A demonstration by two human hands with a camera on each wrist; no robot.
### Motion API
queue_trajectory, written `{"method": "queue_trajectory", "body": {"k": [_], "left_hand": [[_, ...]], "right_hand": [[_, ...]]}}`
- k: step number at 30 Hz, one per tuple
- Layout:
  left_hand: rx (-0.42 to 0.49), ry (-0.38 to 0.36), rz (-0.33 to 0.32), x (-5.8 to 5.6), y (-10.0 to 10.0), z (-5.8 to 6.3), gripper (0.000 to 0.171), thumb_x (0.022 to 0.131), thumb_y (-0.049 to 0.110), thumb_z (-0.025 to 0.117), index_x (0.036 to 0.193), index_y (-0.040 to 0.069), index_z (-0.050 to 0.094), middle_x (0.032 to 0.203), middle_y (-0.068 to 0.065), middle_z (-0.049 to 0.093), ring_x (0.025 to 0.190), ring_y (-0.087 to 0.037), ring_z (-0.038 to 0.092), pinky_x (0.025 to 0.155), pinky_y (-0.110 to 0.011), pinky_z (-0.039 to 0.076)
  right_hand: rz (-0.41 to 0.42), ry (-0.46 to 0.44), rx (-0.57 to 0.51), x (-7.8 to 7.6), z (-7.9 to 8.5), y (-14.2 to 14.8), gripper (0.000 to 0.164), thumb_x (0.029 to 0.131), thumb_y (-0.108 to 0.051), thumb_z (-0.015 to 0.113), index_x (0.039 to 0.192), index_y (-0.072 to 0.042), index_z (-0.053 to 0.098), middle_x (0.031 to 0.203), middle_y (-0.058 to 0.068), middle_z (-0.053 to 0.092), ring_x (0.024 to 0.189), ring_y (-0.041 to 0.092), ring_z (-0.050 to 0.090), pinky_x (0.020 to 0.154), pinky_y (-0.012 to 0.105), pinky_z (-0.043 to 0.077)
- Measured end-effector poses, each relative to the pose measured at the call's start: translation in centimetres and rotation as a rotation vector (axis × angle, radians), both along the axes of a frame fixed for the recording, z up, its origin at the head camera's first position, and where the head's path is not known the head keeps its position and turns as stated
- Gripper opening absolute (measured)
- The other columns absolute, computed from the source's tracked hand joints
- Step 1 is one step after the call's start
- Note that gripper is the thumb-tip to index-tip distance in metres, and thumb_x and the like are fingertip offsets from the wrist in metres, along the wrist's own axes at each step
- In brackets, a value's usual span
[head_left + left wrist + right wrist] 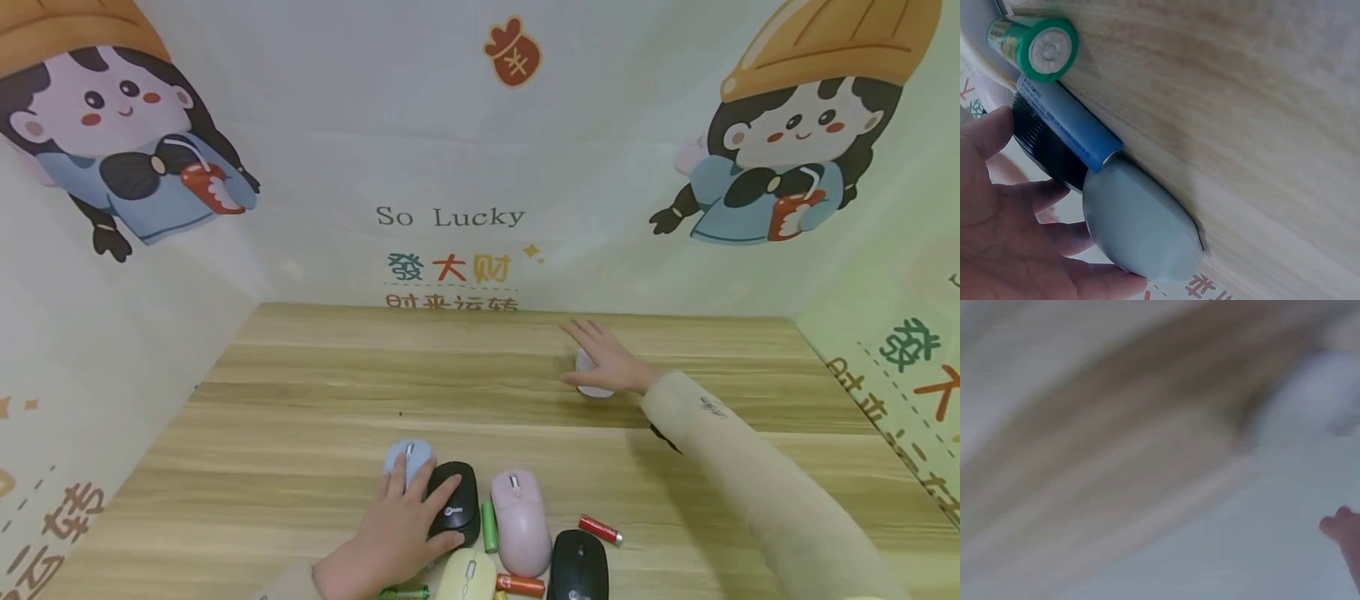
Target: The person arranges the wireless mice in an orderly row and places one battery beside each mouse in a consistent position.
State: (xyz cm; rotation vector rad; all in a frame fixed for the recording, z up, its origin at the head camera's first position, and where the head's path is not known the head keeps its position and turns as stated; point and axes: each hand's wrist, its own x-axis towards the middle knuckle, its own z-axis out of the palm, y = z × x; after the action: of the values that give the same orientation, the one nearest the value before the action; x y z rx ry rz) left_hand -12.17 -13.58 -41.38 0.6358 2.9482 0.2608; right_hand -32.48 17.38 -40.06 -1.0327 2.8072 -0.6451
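My left hand [397,525] rests with its fingers spread across a light blue computer mouse [422,451] and a black mouse [467,483]. In the left wrist view, fingertips touch the sides of the blue mouse [1141,219] and the black mouse [1044,147]. A blue battery [1072,122] lies against both, with a green-and-white battery [1050,50] beyond it. Farther back, my right hand [611,367] is spread over a whitish mouse-like object [595,392], partly hidden beneath the palm; contact cannot be told. The right wrist view is blurred, showing a pale object [1310,403] and a fingertip.
Near the table's front are a pink mouse [522,529], a yellow mouse [467,577] and another black mouse [579,567]. Green [489,527], red [600,530] and orange batteries [521,585] lie among them. A dark object [665,437] shows under the right sleeve. Printed cloth [322,167] encloses the table.
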Motion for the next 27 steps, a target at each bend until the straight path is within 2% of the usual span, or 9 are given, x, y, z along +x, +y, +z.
{"method": "queue_trajectory", "body": {"k": [3, 6, 10, 14, 19, 27], "left_hand": [[0.002, 0.008, 0.0, 0.0, 0.0, 0.0, 0.063, 0.083, 0.05, 0.057, 0.134, 0.014, 0.046, 0.14, -0.023, 0.035, 0.126, -0.056, 0.021, 0.098, -0.063, 0.026], [-0.013, 0.013, -0.002, -0.1, 0.0, 0.0, 0.064, 0.083, 0.051, 0.057, 0.134, 0.014, 0.046, 0.14, -0.023, 0.035, 0.126, -0.056, 0.021, 0.098, -0.064, 0.026], [-0.031, 0.011, -0.003, -0.1, 0.0, 0.0, 0.064, 0.083, 0.052, 0.056, 0.134, 0.014, 0.045, 0.14, -0.023, 0.034, 0.126, -0.056, 0.021, 0.098, -0.063, 0.026], [-0.032, 0.004, -0.002, -0.1, 0.1, -0.1, 0.065, 0.083, 0.052, 0.056, 0.134, 0.014, 0.045, 0.14, -0.022, 0.034, 0.127, -0.055, 0.021, 0.097, -0.063, 0.026], [-0.016, -0.015, 0.003, -0.1, 0.1, -0.1, 0.065, 0.083, 0.051, 0.056, 0.135, 0.014, 0.045, 0.141, -0.022, 0.033, 0.128, -0.055, 0.019, 0.098, -0.064, 0.025], [-0.015, 0.0, -0.001, -0.1, 0.0, -0.3, 0.064, 0.083, 0.051, 0.057, 0.134, 0.014, 0.045, 0.14, -0.023, 0.033, 0.127, -0.056, 0.02, 0.097, -0.064, 0.026]], "right_hand": [[0.068, 0.072, -0.015, 2.4, 2.3, -2.0, 0.081, 0.082, -0.034, 0.065, 0.143, -0.002, 0.022, 0.148, 0.024, 0.016, 0.135, 0.044, 0.014, 0.105, 0.06, 0.016], [0.165, 0.056, 0.052, 5.5, 3.3, -3.9, 0.082, 0.081, -0.039, 0.065, 0.144, -0.004, 0.024, 0.149, 0.021, 0.017, 0.136, 0.041, 0.016, 0.106, 0.056, 0.02], [0.289, -0.01, 0.211, 9.6, 2.2, -5.9, 0.085, 0.081, -0.049, 0.06, 0.143, -0.003, 0.025, 0.15, 0.018, 0.018, 0.136, 0.038, 0.016, 0.107, 0.05, 0.021], [0.404, -0.018, 0.342, 12.7, 0.5, -7.1, 0.085, 0.079, -0.054, 0.058, 0.142, -0.003, 0.03, 0.148, 0.018, 0.025, 0.134, 0.033, 0.027, 0.108, 0.042, 0.024], [0.468, 0.018, 0.385, 14.5, -0.4, -7.6, 0.082, 0.077, -0.055, 0.06, 0.139, -0.008, 0.035, 0.146, 0.014, 0.031, 0.128, 0.031, 0.036, 0.105, 0.039, 0.03], [0.443, 0.072, 0.409, 15.3, -0.8, -8.2, 0.087, 0.071, -0.058, 0.065, 0.137, -0.011, 0.034, 0.142, 0.016, 0.033, 0.121, 0.036, 0.041, 0.098, 0.048, 0.036]]}}
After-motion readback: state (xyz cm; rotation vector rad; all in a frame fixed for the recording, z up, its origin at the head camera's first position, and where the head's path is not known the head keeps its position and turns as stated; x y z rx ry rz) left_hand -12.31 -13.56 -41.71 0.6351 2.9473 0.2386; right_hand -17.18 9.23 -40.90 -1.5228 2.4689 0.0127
